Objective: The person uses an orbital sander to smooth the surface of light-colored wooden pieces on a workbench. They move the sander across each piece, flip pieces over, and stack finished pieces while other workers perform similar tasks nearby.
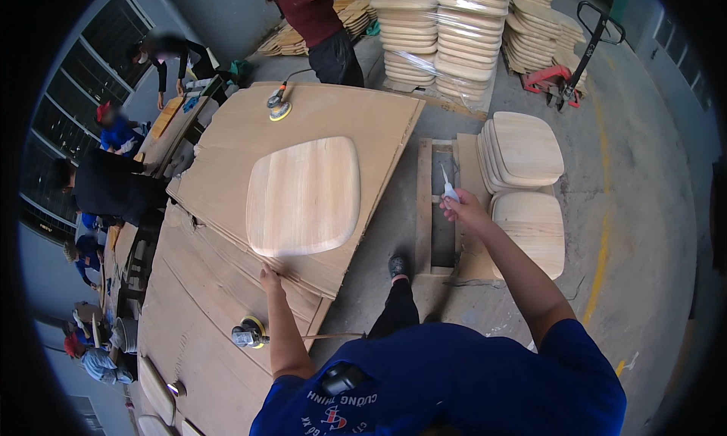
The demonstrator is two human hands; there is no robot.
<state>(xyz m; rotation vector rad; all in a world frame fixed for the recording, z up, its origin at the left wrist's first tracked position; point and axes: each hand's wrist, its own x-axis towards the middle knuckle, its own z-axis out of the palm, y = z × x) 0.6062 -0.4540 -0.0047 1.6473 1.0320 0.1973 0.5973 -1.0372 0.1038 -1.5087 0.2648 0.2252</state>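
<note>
currently the left hand (270, 278) is just beside the rounded wooden panel (303, 196) lying on cardboard (219, 137), finger spread impossible to tell; right of that panel, a white nozzle-tipped bottle (449, 190) is clamped in the right hand (469, 212)'s fingers.

One head-worn fisheye camera; it looks down from nearby at left hand (270, 278) and right hand (465, 209).
</note>
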